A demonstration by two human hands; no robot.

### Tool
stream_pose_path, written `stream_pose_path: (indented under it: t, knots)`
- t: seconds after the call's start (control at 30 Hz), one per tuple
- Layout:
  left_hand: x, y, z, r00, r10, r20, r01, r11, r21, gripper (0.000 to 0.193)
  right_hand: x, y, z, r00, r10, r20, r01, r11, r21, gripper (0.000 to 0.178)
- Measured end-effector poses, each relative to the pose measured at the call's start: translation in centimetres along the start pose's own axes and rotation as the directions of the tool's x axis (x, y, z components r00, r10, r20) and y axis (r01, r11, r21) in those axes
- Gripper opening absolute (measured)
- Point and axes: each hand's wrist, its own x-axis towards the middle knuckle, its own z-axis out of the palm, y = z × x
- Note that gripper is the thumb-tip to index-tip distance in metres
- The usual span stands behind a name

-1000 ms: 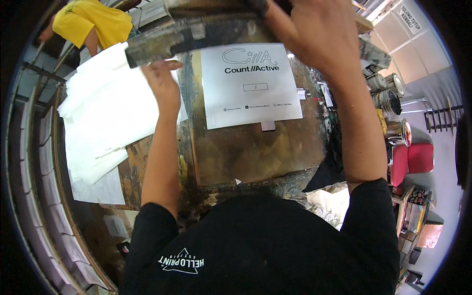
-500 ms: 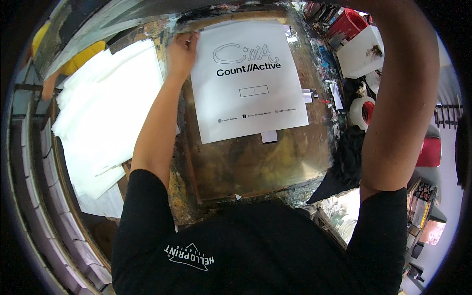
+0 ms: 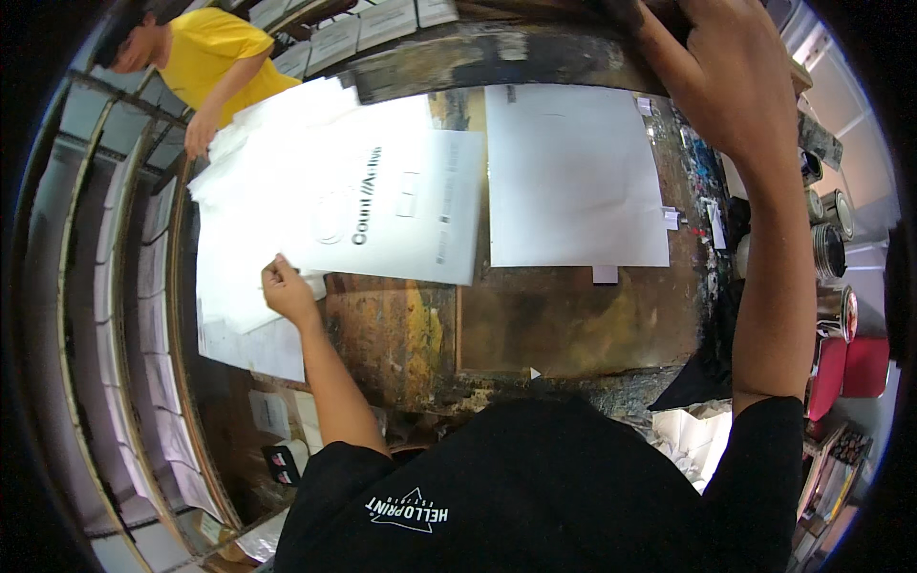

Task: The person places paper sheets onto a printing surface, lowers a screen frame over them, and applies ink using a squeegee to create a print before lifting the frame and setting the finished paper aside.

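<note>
A white sheet with black printing (image 3: 406, 181) is turned sideways over a pile of white sheets (image 3: 253, 191) at the left. At its near left corner my left hand (image 3: 289, 289) is closed on it, thumb and fingers pinched together. On the brown, paint-stained board (image 3: 573, 329) lies a blank-looking white sheet (image 3: 578, 181), with small pale tabs (image 3: 671, 219) along its edges. High at the right, my right hand (image 3: 731, 81) grips the raised, paint-smeared printing frame (image 3: 497, 59); its fingertips are partly cut off by the picture's upper edge.
Another person in a yellow shirt (image 3: 205, 57) stands at the far left, a hand near the pile. Racks (image 3: 124, 315) run down the left side. Paint cans (image 3: 829, 250) and red containers (image 3: 864, 368) stand at the right. Black cloth (image 3: 702, 380) hangs by the board's corner.
The printed sheet has left the board and moved left in my left hand, turning sideways. A blank-looking sheet now shows on the board. The view has shifted left, bringing the other person into sight.
</note>
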Motion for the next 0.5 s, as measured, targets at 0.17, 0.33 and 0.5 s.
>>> stream_pose_path:
  t: [0.17, 0.33, 0.5]
  knots:
    - [2.7, 4.9, -4.2, 0.974, 0.147, -0.173, -0.049, 0.881, 0.47, 0.035, -0.1, 0.3, -0.1, 0.988, 0.082, 0.132, -0.079, 0.997, -0.025, 0.05]
    - [-9.2, 11.3, 4.9, 0.396, 0.563, 0.725, -0.852, 0.519, 0.063, 0.056, -0.4, 0.5, 0.0, 0.979, 0.138, 0.151, -0.129, 0.99, -0.064, 0.047]
    - [-16.0, 15.2, 6.8, 0.165, 0.417, 0.894, -0.816, 0.567, -0.114, 0.114, -0.5, 1.1, -0.2, 0.995, -0.062, 0.074, 0.067, 0.995, -0.076, 0.052]
